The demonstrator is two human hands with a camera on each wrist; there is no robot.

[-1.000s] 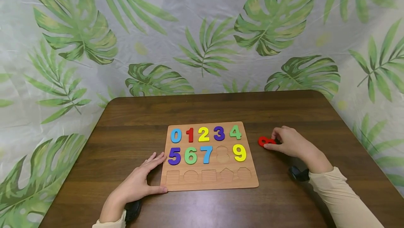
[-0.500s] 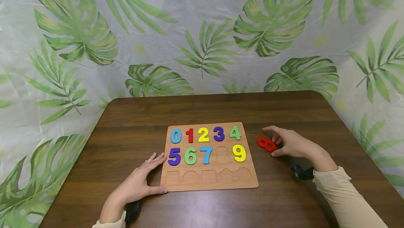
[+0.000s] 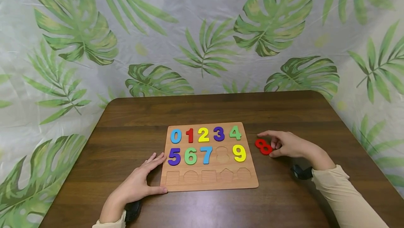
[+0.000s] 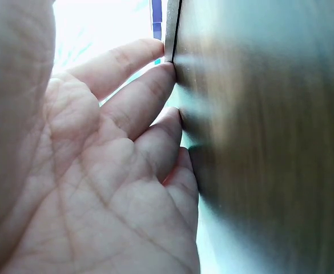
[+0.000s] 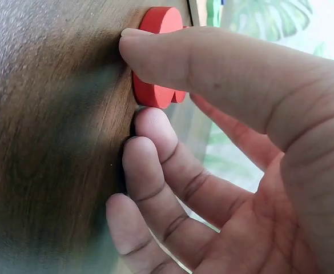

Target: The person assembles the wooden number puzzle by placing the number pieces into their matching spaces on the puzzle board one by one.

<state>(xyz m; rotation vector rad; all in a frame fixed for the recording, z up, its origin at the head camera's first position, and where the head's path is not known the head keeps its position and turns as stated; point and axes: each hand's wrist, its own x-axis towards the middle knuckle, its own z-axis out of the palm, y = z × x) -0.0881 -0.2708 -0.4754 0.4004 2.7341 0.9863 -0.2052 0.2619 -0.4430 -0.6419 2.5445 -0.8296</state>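
A red number 8 piece [image 3: 263, 146] lies on the table to the right of the wooden number board [image 3: 206, 182]. My right hand [image 3: 287, 144] holds it, index finger at its far end and thumb at its near end. In the right wrist view the thumb [image 5: 172, 57] crosses in front of the red piece [image 5: 160, 94], and the other fingertips rest near the tabletop. My left hand [image 3: 135, 182] lies along the board's left edge, fingers extended and thumb at the near corner. The left wrist view shows its fingertips [image 4: 161, 74] touching the board's edge.
Colored numbers sit in the board, among them a blue 7 [image 3: 206, 154] and a yellow 9 [image 3: 239, 153]. An 8-shaped recess [image 3: 222, 155] lies between them. Several shape recesses line the near row. A leaf-print cloth [image 3: 202, 38] hangs behind the brown table [image 3: 202, 110].
My right hand lets go of the red 8, then takes it again at its two ends. The piece has shifted slightly left and turned. My left hand stays put.
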